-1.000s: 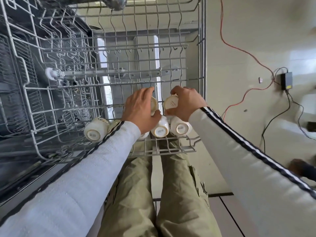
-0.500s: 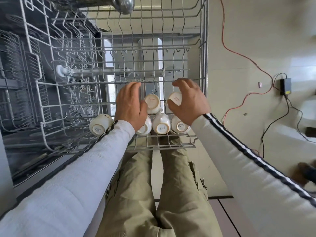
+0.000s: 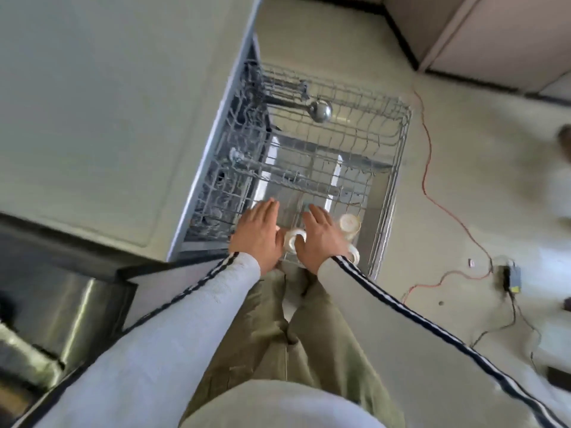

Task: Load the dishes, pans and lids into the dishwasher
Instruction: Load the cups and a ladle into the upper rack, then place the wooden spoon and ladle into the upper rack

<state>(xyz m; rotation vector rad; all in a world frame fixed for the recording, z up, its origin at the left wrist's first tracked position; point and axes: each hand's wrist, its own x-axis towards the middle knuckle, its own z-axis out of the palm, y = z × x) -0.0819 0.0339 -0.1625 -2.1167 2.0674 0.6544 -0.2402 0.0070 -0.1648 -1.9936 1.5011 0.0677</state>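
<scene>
The pulled-out wire rack [image 3: 398, 156] of the dishwasher lies below me. Several white cups [image 3: 350, 223] sit upside down at its near end. A steel ladle [image 3: 321, 111] lies at the rack's far end. My left hand [image 3: 258, 234] hovers flat over the near left of the rack, fingers straight, holding nothing. My right hand [image 3: 321, 239] is spread above the cups, one cup [image 3: 293, 239] showing between the two hands. Whether the right hand touches the cups I cannot tell.
A pale countertop [image 3: 108, 118] runs along the left, with a steel sink [image 3: 61, 313] at the lower left. A red cable [image 3: 428, 168] and a black adapter [image 3: 511, 281] lie on the floor to the right. Cabinet fronts [image 3: 494, 41] stand at the far right.
My head has risen, so the rack looks smaller and the counter has come into view. Both hands let go of the cups and now spread flat above them.
</scene>
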